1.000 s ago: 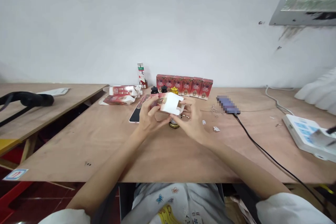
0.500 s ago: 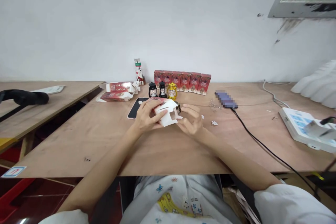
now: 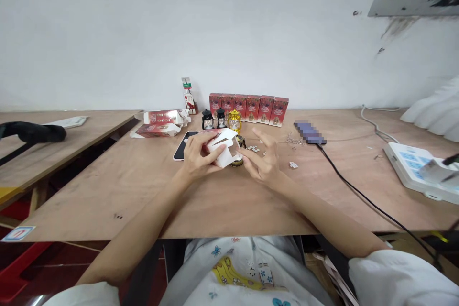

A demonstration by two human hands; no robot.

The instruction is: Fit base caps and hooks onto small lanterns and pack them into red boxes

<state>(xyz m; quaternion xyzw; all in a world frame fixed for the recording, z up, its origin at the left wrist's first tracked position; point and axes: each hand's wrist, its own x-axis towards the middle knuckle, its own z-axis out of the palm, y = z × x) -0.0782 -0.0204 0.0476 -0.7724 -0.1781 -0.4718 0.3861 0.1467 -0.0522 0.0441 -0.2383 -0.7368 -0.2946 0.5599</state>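
My left hand (image 3: 199, 155) is closed around a small red and white cardboard box (image 3: 225, 146), tilted, with its white flaps open toward the right. My right hand (image 3: 263, 160) is at that open end, its index fingertip touching or nearly touching a flap, the other fingers spread. Behind the box, a dark bronze miniature lantern (image 3: 237, 163) is mostly hidden. Two black miniature lanterns (image 3: 207, 119) and a gold one (image 3: 234, 120) stand just beyond the box. Several small round silvery pieces (image 3: 253, 148) lie beside my right hand.
A row of red boxes (image 3: 253, 108) stands near the wall. Opened red cartons (image 3: 159, 130) lie at left, near a phone (image 3: 179, 151). At right are another phone (image 3: 310, 133) with a black cable, small metal rings (image 3: 294, 139) and a white power strip (image 3: 418, 167).
My right hand has opened its fingers and shifted slightly at the box's open end. The bronze lantern and the round pieces behind are now more visible. The left hand keeps hold of the box.
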